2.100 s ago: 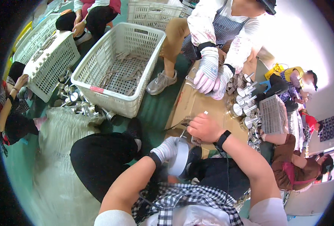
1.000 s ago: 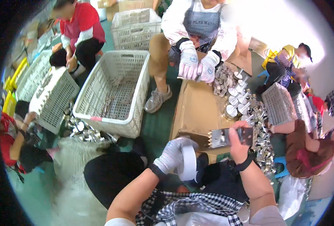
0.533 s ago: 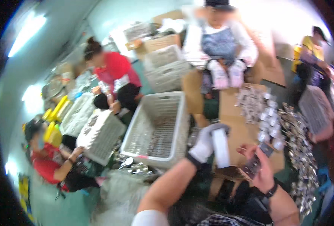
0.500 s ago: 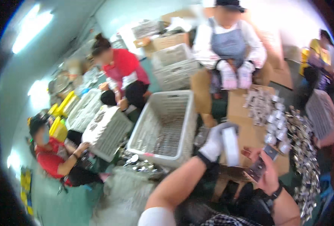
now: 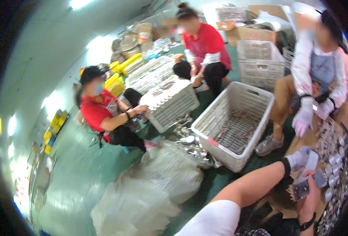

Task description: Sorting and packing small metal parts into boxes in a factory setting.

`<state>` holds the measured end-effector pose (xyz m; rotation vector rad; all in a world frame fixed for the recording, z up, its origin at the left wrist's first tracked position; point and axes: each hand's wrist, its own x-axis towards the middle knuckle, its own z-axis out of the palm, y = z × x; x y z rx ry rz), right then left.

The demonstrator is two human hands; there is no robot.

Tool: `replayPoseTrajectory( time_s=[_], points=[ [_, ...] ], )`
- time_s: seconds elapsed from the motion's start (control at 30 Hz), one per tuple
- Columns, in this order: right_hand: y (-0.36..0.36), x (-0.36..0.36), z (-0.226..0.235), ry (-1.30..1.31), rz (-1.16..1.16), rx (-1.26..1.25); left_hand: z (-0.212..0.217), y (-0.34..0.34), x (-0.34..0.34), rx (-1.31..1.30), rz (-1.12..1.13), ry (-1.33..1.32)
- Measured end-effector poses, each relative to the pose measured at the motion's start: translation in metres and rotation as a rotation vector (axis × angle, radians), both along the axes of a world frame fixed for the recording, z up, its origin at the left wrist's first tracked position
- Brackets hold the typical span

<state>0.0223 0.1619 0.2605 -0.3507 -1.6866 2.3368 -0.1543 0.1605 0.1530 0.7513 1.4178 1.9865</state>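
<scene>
Head view: the gloved left hand (image 5: pixel 301 157) is curled around a flat white piece (image 5: pixel 310 163), and the bare right hand (image 5: pixel 309 196) down at 5 o'clock is pinching a small metal part (image 5: pixel 301 190) just under it. Both sit over the cardboard surface (image 5: pixel 305 139). Risk, I'd say: the part slips and drops among the loose metal caps (image 5: pixel 331 157) at 3 o'clock. A white basket (image 5: pixel 236 122) sits at 1 o'clock, a co-worker's gloved hand (image 5: pixel 301 122) crowds in above, and a plastic sack (image 5: pixel 150 188) lies at 7 o'clock.

L hand (image 5: pixel 301 158) gloved, arm outstretched; R hand (image 5: pixel 309 196) bare, fingers curled.
</scene>
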Motion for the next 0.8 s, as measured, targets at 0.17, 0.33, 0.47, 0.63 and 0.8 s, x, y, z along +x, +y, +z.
replayPoseTrajectory(
  time_s=[0.17, 0.33, 0.47, 0.63, 0.8],
  points=[
    [-0.009, -0.005, 0.010, -0.017, -0.025, -0.185, 0.008, 0.002, -0.005, -0.088, -0.038, -0.040],
    [-0.015, -0.004, 0.004, -0.040, -0.039, -0.097, 0.013, -0.021, -0.006, -0.065, -0.034, 0.010],
    [-0.021, -0.010, 0.004, 0.001, -0.065, -0.186, 0.017, -0.026, -0.012, -0.112, -0.090, 0.010],
    [-0.015, -0.011, 0.005, 0.020, -0.045, -0.237, -0.011, -0.013, -0.017, 0.107, -0.221, -0.229],
    [-0.016, -0.013, 0.011, 0.034, -0.043, -0.296, -0.032, -0.008, -0.022, 0.112, -0.262, -0.488]
  ],
)
